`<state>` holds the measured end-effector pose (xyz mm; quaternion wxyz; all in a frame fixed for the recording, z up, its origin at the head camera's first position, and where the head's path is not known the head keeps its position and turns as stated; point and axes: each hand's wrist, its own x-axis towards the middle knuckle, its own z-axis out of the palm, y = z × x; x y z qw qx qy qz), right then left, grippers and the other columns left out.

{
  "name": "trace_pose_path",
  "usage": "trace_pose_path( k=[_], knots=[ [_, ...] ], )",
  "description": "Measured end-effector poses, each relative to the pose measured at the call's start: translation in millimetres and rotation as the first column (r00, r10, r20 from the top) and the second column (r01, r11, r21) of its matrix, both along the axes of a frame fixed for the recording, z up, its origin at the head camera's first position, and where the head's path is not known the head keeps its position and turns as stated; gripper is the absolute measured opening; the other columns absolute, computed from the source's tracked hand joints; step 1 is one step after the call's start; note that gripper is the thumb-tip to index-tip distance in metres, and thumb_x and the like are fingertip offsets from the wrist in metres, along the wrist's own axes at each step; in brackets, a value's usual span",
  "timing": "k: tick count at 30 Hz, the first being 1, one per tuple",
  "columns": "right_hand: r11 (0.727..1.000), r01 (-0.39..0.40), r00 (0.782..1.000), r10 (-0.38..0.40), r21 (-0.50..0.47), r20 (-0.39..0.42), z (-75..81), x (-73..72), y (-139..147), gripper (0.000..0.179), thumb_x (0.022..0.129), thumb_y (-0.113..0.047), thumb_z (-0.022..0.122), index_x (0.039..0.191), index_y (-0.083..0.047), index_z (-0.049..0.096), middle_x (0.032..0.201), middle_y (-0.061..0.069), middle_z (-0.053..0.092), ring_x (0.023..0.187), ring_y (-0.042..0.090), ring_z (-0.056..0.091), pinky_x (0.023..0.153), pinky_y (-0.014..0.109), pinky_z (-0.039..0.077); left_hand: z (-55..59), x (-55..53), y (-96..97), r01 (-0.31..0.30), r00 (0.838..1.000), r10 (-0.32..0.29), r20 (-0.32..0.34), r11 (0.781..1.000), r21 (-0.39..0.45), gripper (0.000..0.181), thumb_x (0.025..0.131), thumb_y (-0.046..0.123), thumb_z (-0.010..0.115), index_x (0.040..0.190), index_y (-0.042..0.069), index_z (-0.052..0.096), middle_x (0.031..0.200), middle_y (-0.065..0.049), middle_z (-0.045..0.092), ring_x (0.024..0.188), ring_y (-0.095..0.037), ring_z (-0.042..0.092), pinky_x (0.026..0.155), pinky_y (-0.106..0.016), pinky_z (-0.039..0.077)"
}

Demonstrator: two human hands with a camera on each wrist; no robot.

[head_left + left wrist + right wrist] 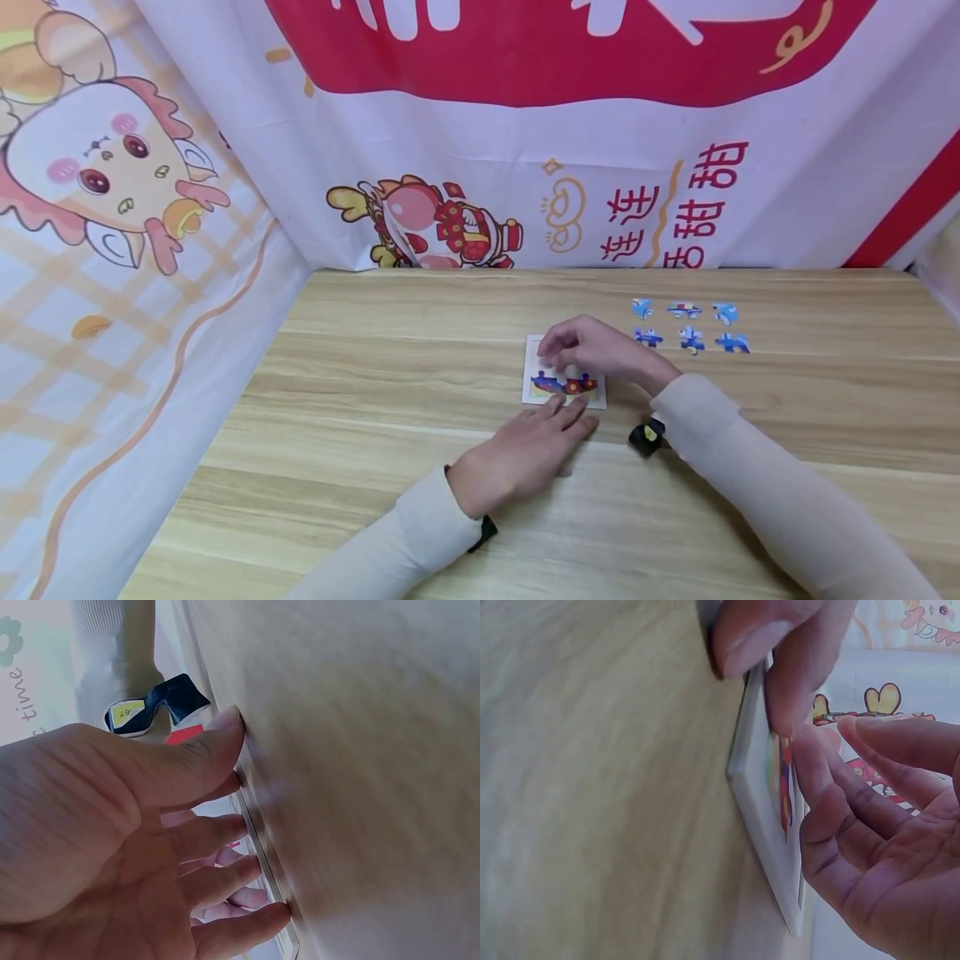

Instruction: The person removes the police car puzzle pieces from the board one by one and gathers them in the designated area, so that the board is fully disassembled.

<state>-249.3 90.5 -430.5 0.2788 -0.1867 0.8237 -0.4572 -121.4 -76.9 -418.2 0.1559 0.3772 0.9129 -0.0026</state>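
A small white square puzzle tray (527, 392) lies on the table, with blue and red jigsaw pieces (576, 386) fitted along its near side. My left hand (521, 450) rests at the tray's near edge; its fingertips (279, 915) touch there, and it grips nothing. Over the tray hovers my right hand (596, 346), fingers loosely bent. The right wrist view shows its thumb apart from the fingers (821, 817) and nothing visible between them. Part of the tray is hidden beneath this hand.
Several loose blue puzzle pieces (690, 339) lie in two rows right of the tray, towards the back. The wooden table (360, 367) meets a printed cloth (480, 133) at its far edge. Black straps (647, 437) circle both wrists.
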Motion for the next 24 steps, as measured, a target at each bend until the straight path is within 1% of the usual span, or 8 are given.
trace_pose_path(
  k=[2, 7, 16, 20, 24],
  knots=[
    [1.0, 0.007, 1.0, -0.007, -0.007, 0.017, -0.8, -0.7, -1.4, 0.019, 0.101, -0.007, 0.063, 0.116, -0.004, 0.074, 0.11, 0.012, 0.076, 0.097, 0.022, 0.069, 0.083, 0.03, 0.05, -0.3, 0.1, 0.2, -0.001, 1.0, 0.001, -0.004, 1.0, 0.0, 0.066, 0.104, 0.031, 0.064, 0.163, 0.017, 0.037, 0.174, -0.008, 0.026, 0.16, -0.032, 0.029, 0.124, -0.045, 0.039],
    [1.0, 0.0, 1.0, 0.001, -0.006, 0.023, -1.7, -1.0, -4.1, 0.016, 0.101, -0.009, 0.065, 0.114, -0.004, 0.074, 0.107, 0.012, 0.076, 0.094, 0.022, 0.069, 0.074, 0.029, 0.05, -1.3, -0.2, 1.3, 0.006, 1.0, -0.006, -0.026, 1.0, -0.004, 0.065, 0.103, 0.031, 0.065, 0.162, 0.016, 0.04, 0.174, -0.008, 0.028, 0.159, -0.032, 0.032, 0.123, -0.044, 0.04],
    [1.0, -0.013, 1.0, 0.013, -0.006, 0.021, -3.8, -1.4, -5.3, 0.016, 0.101, -0.007, 0.063, 0.113, -0.003, 0.074, 0.104, 0.011, 0.075, 0.089, 0.02, 0.063, 0.073, 0.028, 0.05, -1.1, -1.1, 1.8, -0.009, 1.0, 0.009, -0.004, 1.0, -0.011, 0.066, 0.103, 0.03, 0.066, 0.162, 0.018, 0.039, 0.174, -0.007, 0.027, 0.159, -0.032, 0.031, 0.125, -0.044, 0.038],
    [1.0, -0.007, 0.999, 0.008, -0.012, 0.047, -3.3, -1.8, -5.3, 0.017, 0.102, -0.007, 0.062, 0.115, -0.003, 0.073, 0.107, 0.011, 0.075, 0.091, 0.02, 0.065, 0.074, 0.029, 0.051, 0.7, -0.8, 1.9, -0.018, 1.0, 0.018, 0.009, 1.0, -0.014, 0.067, 0.103, 0.03, 0.065, 0.163, 0.018, 0.038, 0.175, -0.006, 0.024, 0.159, -0.032, 0.03, 0.125, -0.044, 0.038],
    [1.0, 0.007, 0.997, -0.005, -0.029, 0.081, -2.9, -2.6, -4.9, 0.019, 0.103, -0.006, 0.061, 0.117, -0.002, 0.072, 0.109, 0.013, 0.075, 0.093, 0.021, 0.065, 0.075, 0.028, 0.051, 1.0, -0.8, 1.9, -0.018, 1.0, 0.018, 0.008, 1.0, -0.017, 0.066, 0.103, 0.03, 0.065, 0.163, 0.019, 0.038, 0.175, -0.005, 0.024, 0.16, -0.032, 0.029, 0.125, -0.044, 0.038]
  ],
)
